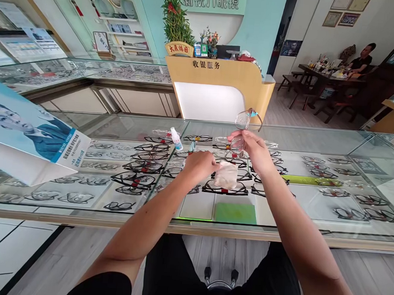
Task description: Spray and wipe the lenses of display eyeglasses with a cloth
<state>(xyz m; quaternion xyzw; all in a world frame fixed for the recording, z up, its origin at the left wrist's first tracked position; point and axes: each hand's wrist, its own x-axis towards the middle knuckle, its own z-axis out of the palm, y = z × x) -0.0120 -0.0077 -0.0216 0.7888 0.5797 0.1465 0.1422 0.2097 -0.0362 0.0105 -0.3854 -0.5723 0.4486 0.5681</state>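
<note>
My right hand [255, 151] pinches a pair of thin-framed eyeglasses [242, 120] above the glass counter, turned on end so that one lens sits above the other. My left hand [198, 167] is closed, low over the counter. A small bluish piece [192, 146] shows just beyond its knuckles; whether the hand holds it is unclear. Beside its fingertips lies a pale cloth [226, 175], and I cannot tell if they touch. A white spray bottle [176, 139] with a blue label stands, slightly tilted in view, beyond my left hand.
Several rows of eyeglasses [145, 166] fill the glass display counter [94, 216], with a green box [235, 213] near its front edge. A large folded advertising card [32, 131] stands at left. Behind are a cashier desk [219, 70] and a seated person [361, 60].
</note>
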